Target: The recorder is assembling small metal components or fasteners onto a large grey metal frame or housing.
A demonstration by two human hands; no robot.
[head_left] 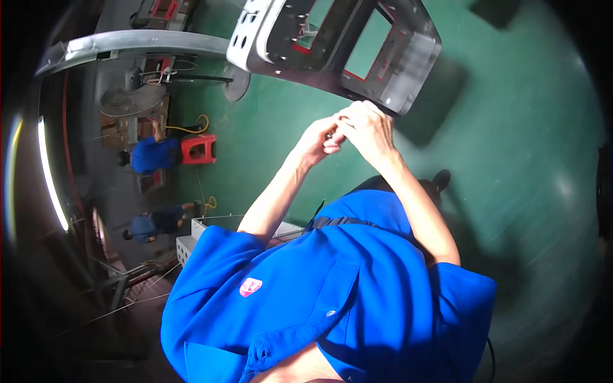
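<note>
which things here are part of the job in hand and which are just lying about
Seemingly part of the job:
black-and-white casing, right by the hands
left hand and right hand, close together; anything between the fingers is too small to tell

Apparently just about:
red stool, beside a co-worker in blue
yellow hose
white perforated box

The wide fisheye view looks steeply down from the person's head, close above the blue shirt (pixel 389 293), with left hand (pixel 317 139), right hand (pixel 368 129) and green floor (pixel 517 127) farther off.
</note>
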